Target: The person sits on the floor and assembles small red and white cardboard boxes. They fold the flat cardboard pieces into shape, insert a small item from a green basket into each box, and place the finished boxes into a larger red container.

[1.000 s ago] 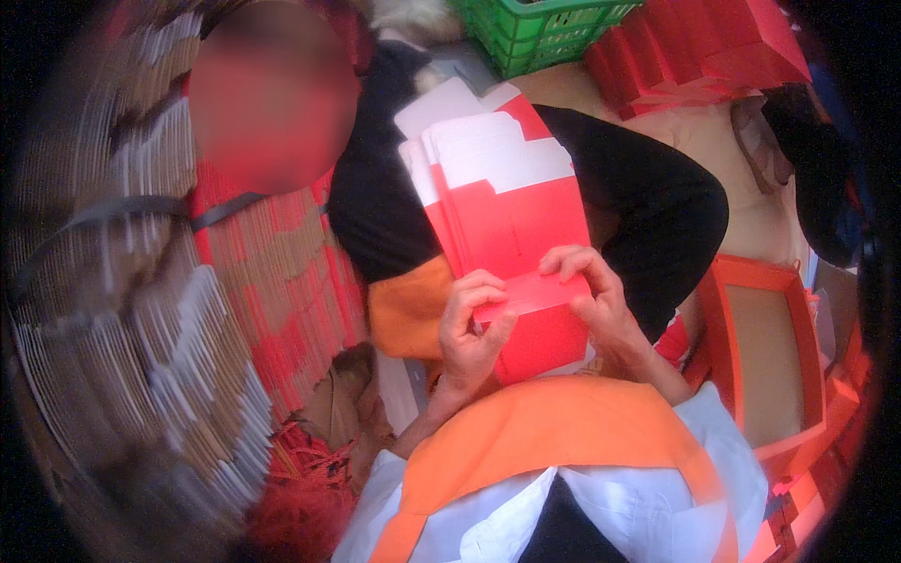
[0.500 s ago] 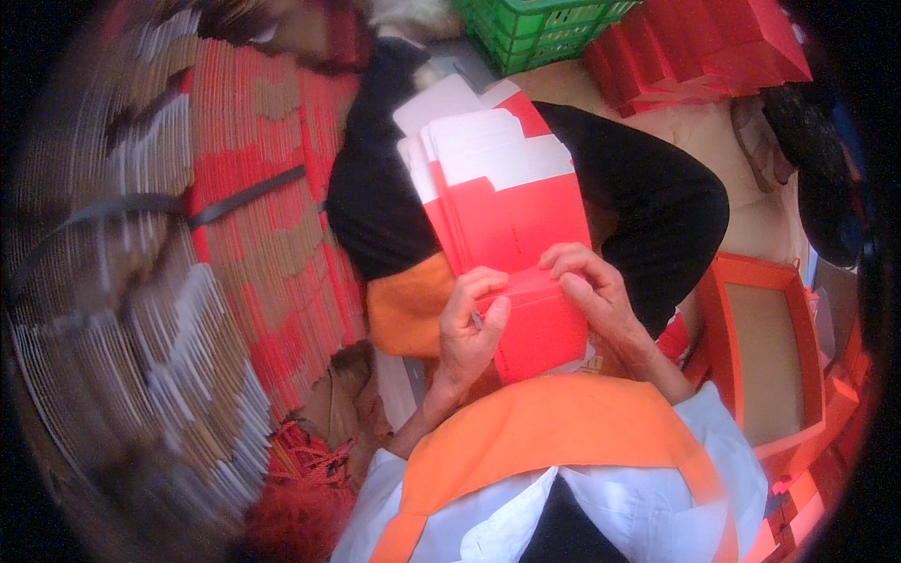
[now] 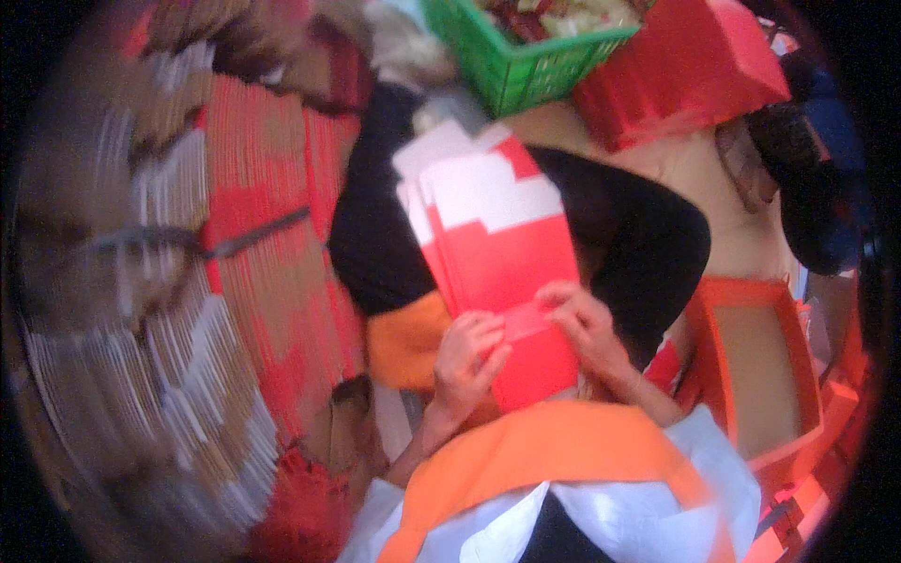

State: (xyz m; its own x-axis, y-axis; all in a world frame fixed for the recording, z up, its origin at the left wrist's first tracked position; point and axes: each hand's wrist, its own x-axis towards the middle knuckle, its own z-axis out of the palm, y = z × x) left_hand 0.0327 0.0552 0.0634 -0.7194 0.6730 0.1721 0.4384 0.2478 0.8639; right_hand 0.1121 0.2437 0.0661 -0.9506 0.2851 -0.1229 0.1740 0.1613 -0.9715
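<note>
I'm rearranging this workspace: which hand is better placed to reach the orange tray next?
Probably the right hand: it's nearer the orange tray, which lies on that side. The left hand is farther away. Both are on the red card.

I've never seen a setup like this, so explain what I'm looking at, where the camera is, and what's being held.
There's no machine here: these are a person's own bare hands. The view comes from a wide camera worn on the head, looking down, so edges curve. At the bottom is the wearer's orange apron. A stack of red and white cardboard lies over the lap; the left hand and right hand grip it from either side, though blur hides the details. To the left stand rows of packed cardboard sheets, ahead a green basket, and to the right an orange tray.
</note>
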